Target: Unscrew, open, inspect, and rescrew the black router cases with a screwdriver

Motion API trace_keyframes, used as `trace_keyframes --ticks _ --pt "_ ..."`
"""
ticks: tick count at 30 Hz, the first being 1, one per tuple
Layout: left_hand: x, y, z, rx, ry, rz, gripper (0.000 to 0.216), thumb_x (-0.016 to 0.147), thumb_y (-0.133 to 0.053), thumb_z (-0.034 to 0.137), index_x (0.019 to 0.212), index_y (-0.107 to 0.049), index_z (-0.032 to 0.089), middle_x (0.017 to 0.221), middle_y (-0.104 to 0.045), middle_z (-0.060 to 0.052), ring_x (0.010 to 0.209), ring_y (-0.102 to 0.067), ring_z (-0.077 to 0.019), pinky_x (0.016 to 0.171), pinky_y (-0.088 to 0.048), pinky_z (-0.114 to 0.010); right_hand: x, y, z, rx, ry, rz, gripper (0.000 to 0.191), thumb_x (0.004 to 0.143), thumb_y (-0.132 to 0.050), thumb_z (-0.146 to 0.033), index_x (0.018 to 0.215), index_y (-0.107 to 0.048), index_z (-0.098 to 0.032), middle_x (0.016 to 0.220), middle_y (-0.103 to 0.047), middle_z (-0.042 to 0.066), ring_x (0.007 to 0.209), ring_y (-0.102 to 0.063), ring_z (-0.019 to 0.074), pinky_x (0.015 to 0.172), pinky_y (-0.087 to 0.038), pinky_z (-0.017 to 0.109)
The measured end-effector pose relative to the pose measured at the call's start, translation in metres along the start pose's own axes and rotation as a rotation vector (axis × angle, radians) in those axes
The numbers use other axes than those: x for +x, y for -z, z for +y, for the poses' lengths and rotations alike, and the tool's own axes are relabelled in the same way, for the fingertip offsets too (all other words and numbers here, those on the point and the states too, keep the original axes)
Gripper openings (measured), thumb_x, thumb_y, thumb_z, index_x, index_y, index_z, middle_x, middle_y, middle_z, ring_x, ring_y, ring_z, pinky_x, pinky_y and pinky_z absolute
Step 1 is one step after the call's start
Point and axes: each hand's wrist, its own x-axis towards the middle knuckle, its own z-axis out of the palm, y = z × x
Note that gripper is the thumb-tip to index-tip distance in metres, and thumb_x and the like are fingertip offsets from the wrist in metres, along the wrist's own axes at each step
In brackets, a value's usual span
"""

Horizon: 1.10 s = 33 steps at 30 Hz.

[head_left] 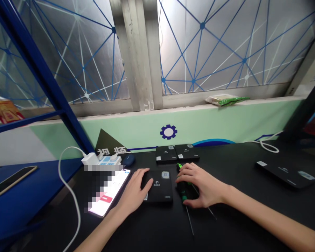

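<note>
My left hand lies over the left edge of a flat black box, fingers stretched out and thumb apart on its top; the box bears a white logo and a square sticker. To the right of it, my right hand curves over two screwdrivers. Its thumb and fingers close around the green-and-black handle of the nearer screwdriver, whose thin shaft points toward me. A second screwdriver lies under the hand, its handle mostly hidden.
Two similar black boxes sit by the wall, and another black box is at the right. On the left are a lit phone, a power strip with a white cable, and a dark blue rounded object.
</note>
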Motion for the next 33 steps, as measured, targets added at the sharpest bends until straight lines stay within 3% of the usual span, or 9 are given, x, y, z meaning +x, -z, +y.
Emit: trace_keyframes --ticks 13,16,19,21,25,29,33 --pt "0.001 -0.006 0.009 0.013 -0.025 -0.006 0.036 0.100 -0.041 0.047 0.128 -0.051 0.025 0.128 -0.057 -0.008 0.121 -0.054 -0.0274 0.100 -0.046 -0.043 -0.007 0.012 0.011 -0.049 -0.022 -0.002 0.044 0.070 -0.077 -0.039 0.110 -0.069 -0.020 0.106 -0.069 0.011 0.098 -0.057 0.0299 0.089 -0.046 0.048" --pt "0.001 -0.003 0.009 0.005 -0.034 -0.044 0.039 0.100 -0.041 0.050 0.130 -0.050 0.026 0.128 -0.057 -0.007 0.122 -0.054 -0.0268 0.099 -0.048 -0.042 -0.008 0.013 0.012 -0.058 -0.018 0.007 0.048 0.076 -0.074 -0.042 0.118 -0.066 -0.019 0.113 -0.068 0.012 0.103 -0.058 0.0301 0.091 -0.047 0.048" --pt "0.000 0.004 0.006 -0.010 -0.057 -0.107 0.043 0.099 -0.043 0.054 0.134 -0.048 0.029 0.134 -0.054 -0.007 0.122 -0.055 -0.0264 0.093 -0.051 -0.038 -0.008 0.012 0.016 -0.071 -0.012 0.060 0.034 0.088 -0.063 -0.034 0.120 -0.064 -0.021 0.117 -0.068 0.011 0.105 -0.059 0.0273 0.091 -0.049 0.045" --pt "-0.001 0.008 0.003 -0.003 -0.062 -0.127 0.045 0.099 -0.042 0.056 0.136 -0.047 0.030 0.139 -0.052 -0.007 0.124 -0.054 -0.0268 0.091 -0.053 -0.036 -0.008 0.011 0.020 -0.109 -0.042 0.142 0.024 0.091 -0.056 -0.025 0.113 -0.066 -0.022 0.113 -0.069 0.009 0.102 -0.060 0.0253 0.088 -0.051 0.042" --pt "-0.002 0.011 -0.003 0.055 -0.034 -0.172 0.061 0.094 -0.048 0.062 0.144 -0.040 0.028 0.150 -0.043 -0.010 0.132 -0.048 -0.0290 0.096 -0.051 -0.038 -0.009 0.007 0.024 -0.210 -0.226 0.289 0.024 0.087 -0.054 -0.021 0.108 -0.065 -0.022 0.099 -0.068 0.008 0.087 -0.064 0.0234 0.072 -0.051 0.035" --pt "0.000 0.009 -0.008 0.049 -0.047 -0.212 0.063 0.090 -0.052 0.065 0.140 -0.046 0.026 0.156 -0.035 -0.010 0.138 -0.041 -0.0308 0.108 -0.041 -0.043 -0.009 0.003 0.027 -0.213 -0.378 0.238 0.028 0.084 -0.057 -0.025 0.111 -0.065 -0.023 0.073 -0.064 0.000 0.061 -0.061 0.0179 0.057 -0.044 0.028" --pt "0.001 0.007 -0.011 -0.003 -0.029 -0.209 0.066 0.085 -0.059 0.066 0.135 -0.049 0.024 0.154 -0.037 -0.011 0.137 -0.043 -0.0314 0.109 -0.040 -0.043 -0.010 0.000 0.030 -0.172 -0.399 0.232 0.022 0.086 -0.053 -0.021 0.104 -0.067 -0.022 0.056 -0.059 -0.004 0.051 -0.058 0.0151 0.056 -0.040 0.027"
